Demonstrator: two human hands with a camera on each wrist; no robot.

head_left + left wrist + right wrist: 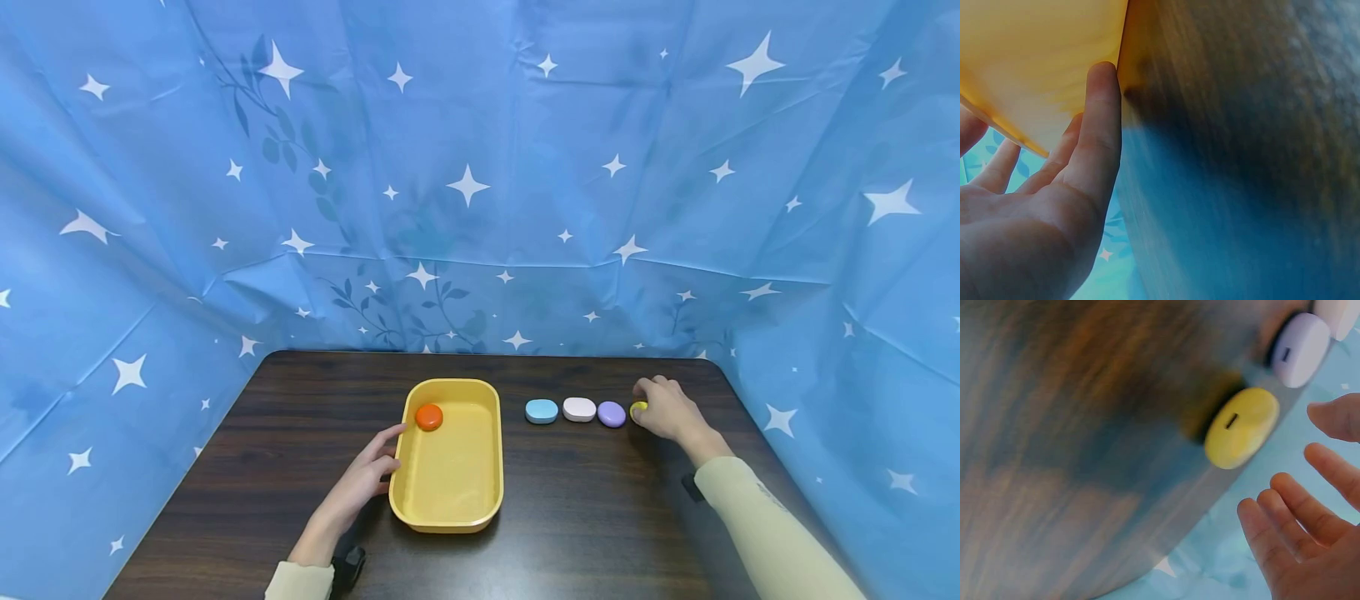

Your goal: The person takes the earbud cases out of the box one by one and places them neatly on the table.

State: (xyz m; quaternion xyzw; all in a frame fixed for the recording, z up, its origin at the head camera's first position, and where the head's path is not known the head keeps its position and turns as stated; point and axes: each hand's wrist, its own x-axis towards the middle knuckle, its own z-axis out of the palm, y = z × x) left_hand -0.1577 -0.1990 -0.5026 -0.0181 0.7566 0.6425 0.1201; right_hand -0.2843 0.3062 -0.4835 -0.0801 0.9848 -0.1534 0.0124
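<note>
My left hand (363,473) is at the left side of a yellow rectangular tray (498,450), its fingers spread and touching the rim and wall. In the left wrist view those fingers (1102,119) lie nearly straight against the tray's wall. A round orange-red piece (429,417) sits inside the tray, near its far left corner. Over at the right, my right hand (670,410) hovers by a smooth yellow oval piece (1242,428) with a small dark mark on its side. The right wrist view shows a gap between that piece and the spread fingers.
Left of the yellow piece, a purple oval (611,414), a pale pink-white one (579,409) and a light blue one (542,411) form a row on the dark wooden table (570,517). A blue star-patterned curtain (480,217) hangs behind the table's far edge.
</note>
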